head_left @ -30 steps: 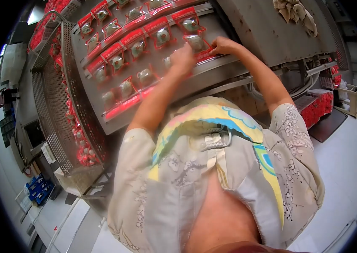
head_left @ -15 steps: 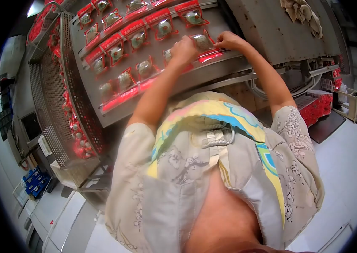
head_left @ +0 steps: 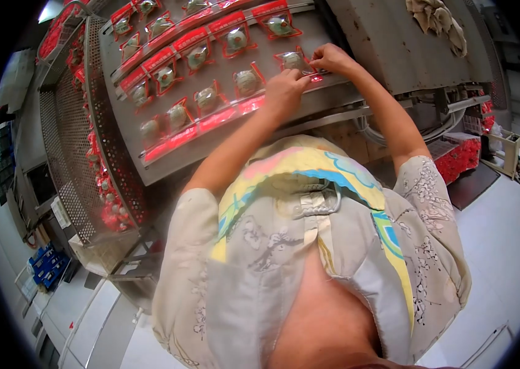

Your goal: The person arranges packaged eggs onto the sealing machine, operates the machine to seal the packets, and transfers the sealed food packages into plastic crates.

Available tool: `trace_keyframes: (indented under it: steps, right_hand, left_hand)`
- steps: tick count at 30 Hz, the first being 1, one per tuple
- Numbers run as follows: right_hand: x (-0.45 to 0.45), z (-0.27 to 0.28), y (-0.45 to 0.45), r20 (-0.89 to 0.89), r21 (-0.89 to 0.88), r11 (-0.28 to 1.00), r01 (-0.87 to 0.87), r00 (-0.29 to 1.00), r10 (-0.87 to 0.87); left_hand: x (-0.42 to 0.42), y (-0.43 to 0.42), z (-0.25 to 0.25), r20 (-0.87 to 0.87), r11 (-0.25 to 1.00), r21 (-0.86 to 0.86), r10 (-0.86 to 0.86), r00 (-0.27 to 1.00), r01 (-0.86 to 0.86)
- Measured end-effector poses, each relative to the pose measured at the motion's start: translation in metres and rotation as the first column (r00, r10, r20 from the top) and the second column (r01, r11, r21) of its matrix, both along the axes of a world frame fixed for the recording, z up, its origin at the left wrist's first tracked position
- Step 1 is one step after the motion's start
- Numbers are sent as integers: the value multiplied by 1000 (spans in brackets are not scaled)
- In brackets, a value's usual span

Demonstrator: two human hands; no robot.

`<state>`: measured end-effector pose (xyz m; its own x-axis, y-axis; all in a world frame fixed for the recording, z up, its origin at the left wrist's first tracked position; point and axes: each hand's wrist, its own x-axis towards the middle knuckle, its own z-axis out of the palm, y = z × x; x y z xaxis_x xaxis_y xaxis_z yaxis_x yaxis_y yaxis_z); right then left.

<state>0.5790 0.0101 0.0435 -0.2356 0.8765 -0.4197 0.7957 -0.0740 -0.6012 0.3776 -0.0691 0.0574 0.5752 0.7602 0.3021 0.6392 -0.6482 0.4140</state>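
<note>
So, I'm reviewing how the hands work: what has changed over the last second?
The left hand has moved right, toward the right hand, uncovering a packet it had partly hidden. The right hand stays by the end packet; the other packets stay in their rows.

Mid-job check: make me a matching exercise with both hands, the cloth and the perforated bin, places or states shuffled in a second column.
1. Left hand
2. Right hand
3. Cloth
4. Perforated bin

A. Crumpled on the metal surface at upper right
B. Fingertips at the right edge of the nearest row's rightmost packet
C. Holds red packets
D. Fingers near that packet's lower edge

Pairs: 1-D, 2-B, 3-A, 4-C
</note>
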Motion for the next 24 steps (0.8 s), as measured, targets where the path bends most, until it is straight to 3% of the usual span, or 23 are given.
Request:
trace_keyframes:
  steps: [3,6,7,10,11,14,15,21,24]
  right_hand:
    - [7,10,6,105,103,990,-94,991,84]
    - [14,21,27,67,-340,933,-117,987,148]
    - [16,17,30,54,-430,902,-27,997,55]
    - [3,22,38,363,-385,878,-285,827,428]
    - [-4,32,34,494,-292,898,-329,752,436]
    - [-12,37,29,655,-184,927,-328,662,364]
    - [-15,38,29,693,-240,900,-364,584,422]
    - [-11,17,32,645,-133,972,-194,728,233]
    - [4,25,28,541,-181,926,-331,753,375]
  left_hand:
    - [16,5,1,-30,994,41,-100,995,101]
    - [30,5,5,-28,986,87,-142,989,144]
    - [34,6,3,-47,985,77,-152,987,155]
    - [43,8,-8,-69,982,69,-168,983,173]
    - [46,9,-12,-50,983,84,-162,986,166]
    - [55,7,-10,-92,986,41,-156,983,161]
    - [58,7,-9,-122,987,16,-158,980,161]
    - [59,9,-12,-18,985,89,-149,989,150]
    - [45,9,-3,-113,979,-18,-204,972,203]
